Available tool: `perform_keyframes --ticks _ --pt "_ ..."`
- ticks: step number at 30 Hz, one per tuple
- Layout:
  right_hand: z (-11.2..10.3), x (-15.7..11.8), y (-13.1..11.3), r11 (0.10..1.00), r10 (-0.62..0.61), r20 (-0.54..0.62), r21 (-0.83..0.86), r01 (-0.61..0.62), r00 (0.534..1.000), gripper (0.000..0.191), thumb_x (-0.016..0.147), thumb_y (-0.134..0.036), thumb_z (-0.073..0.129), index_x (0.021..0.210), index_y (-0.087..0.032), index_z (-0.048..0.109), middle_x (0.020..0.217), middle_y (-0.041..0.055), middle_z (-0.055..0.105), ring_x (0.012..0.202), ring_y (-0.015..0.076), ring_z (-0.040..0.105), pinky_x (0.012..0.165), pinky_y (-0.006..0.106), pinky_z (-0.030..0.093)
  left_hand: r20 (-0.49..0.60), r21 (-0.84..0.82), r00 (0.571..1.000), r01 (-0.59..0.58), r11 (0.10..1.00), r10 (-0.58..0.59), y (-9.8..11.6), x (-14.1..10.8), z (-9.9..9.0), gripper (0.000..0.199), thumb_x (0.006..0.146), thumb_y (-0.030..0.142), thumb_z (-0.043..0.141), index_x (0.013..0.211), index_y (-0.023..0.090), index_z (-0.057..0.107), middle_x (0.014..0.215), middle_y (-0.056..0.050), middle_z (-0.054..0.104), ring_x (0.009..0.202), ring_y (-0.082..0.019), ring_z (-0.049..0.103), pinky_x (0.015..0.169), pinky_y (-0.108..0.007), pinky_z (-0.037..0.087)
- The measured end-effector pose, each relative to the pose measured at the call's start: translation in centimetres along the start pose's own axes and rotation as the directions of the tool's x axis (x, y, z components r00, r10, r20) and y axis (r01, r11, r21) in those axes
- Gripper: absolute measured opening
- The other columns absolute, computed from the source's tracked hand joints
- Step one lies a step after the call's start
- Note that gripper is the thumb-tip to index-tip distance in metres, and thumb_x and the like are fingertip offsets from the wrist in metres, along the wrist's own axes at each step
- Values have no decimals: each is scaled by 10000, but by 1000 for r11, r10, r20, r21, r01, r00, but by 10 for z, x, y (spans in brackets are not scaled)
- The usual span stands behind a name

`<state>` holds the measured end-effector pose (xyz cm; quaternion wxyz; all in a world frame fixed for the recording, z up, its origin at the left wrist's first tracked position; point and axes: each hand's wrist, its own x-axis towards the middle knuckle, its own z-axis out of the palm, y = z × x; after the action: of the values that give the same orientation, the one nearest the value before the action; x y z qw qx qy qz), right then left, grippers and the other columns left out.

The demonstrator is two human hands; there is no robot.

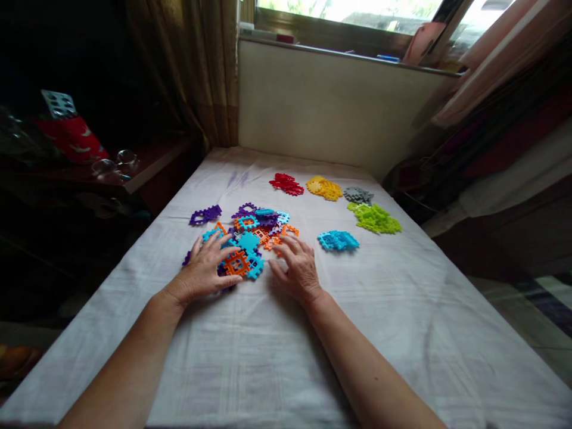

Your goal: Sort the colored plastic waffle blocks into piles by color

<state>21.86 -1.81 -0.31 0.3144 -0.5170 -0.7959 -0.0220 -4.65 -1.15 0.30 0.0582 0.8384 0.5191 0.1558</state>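
Here, left hand (pixel 206 265): fingers spread wide over the left side of the mixed pile, thumb stretched toward its near edge; the palm is turned down, and whether the fingertips grip a piece cannot be told.
Right hand (pixel 297 266): at the right edge of the same pile, fingers loosely bent and thumb set apart from them; the fingertips reach the orange pieces, though a firm hold on one cannot be made out.
Mixed pile (pixel 248 241): between and just beyond the two hands, a heap of flat, notched plastic pieces in purple, orange and light blue, overlapping at various angles.
Purple pieces (pixel 205 215): a small group just beyond the left hand, to the left of the heap.
Light blue pile (pixel 338 241): right of the right hand, apart from the heap.
Green pile (pixel 375 218): farther right and beyond the light blue one.
Far row: red pile (pixel 286 184), yellow pile (pixel 324 187) and grey pile (pixel 357 195), left to right, the grey one just beyond the green.
Worktop (pixel 277 345): covered with a pale, creased cloth, carrying all the pieces.
Surroundings: pale wall (pixel 313 101) behind, brown curtain (pixel 192 59) to its left, window (pixel 357 12) above.
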Motion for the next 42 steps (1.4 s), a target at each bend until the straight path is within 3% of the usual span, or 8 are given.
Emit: perform_keyframes --ticks 5,10,14,17,21,26,35,42 --pt "5 -2 -23 996 -91 157 13 90 983 656 739 -578 748 1268 -210 622 1461 148 520 1383 336 388 1125 484 295 -43 -12 999 -23 1000 22 6 3 -2 558 770 621 649 1207 275 643 1455 -92 553 1413 -335 407 1195 -602 190" --pt "9 -2 -19 999 -38 143 25 34 989 576 774 -491 731 1253 -188 632 1427 154 553 1378 323 401 1120 467 309 -195 -77 981 -6 997 -10 7 7 -6 434 814 518 625 1138 232 652 1285 -93 676 1277 -291 555 1171 -519 295" --pt "6 -3 -8 999 -35 87 38 32 996 532 774 -505 724 1198 -192 653 1422 142 562 1379 316 405 1120 454 306 -266 -206 945 138 969 -191 3 7 -11 316 836 519 579 922 235 689 940 -39 748 932 -227 680 942 -376 500" --pt "-1 -3 6 1000 27 17 7 -27 999 476 802 -505 697 1171 -207 657 1421 132 563 1370 308 417 1108 452 311 -348 -287 833 343 894 -431 -3 5 -18 357 837 527 557 987 232 692 925 -31 736 863 -210 679 810 -318 520" --pt "-15 -2 40 966 227 -116 -100 -238 967 464 828 -504 658 1179 -202 650 1391 143 575 1340 316 434 1102 482 304 -452 -329 651 513 792 -610 -17 4 -31 469 838 512 549 1207 237 642 1045 -48 726 934 -215 667 830 -326 509" --pt "-34 -8 90 818 484 -258 -208 -537 836 492 829 -532 612 1162 -174 666 1387 172 560 1309 340 434 1066 517 337 -386 -328 558 661 674 -735 -35 3 -37 446 826 445 568 1197 212 652 997 -72 713 866 -238 649 808 -389 512" --pt "-40 -16 124 651 668 -333 -172 -739 666 512 810 -523 604 1162 -160 684 1357 191 587 1268 345 474 1040 521 377 -316 -300 579 690 658 -751 -49 1 -26 427 802 464 557 1139 236 686 965 -97 720 863 -289 664 779 -424 533" --pt "-39 -15 119 665 644 -342 -192 -721 685 537 828 -486 580 1254 -164 635 1372 184 575 1289 332 466 1052 519 370 -395 -179 699 577 797 -596 -60 -1 -8 514 845 441 468 1244 171 647 1299 -135 650 1198 -288 600 1052 -389 459"
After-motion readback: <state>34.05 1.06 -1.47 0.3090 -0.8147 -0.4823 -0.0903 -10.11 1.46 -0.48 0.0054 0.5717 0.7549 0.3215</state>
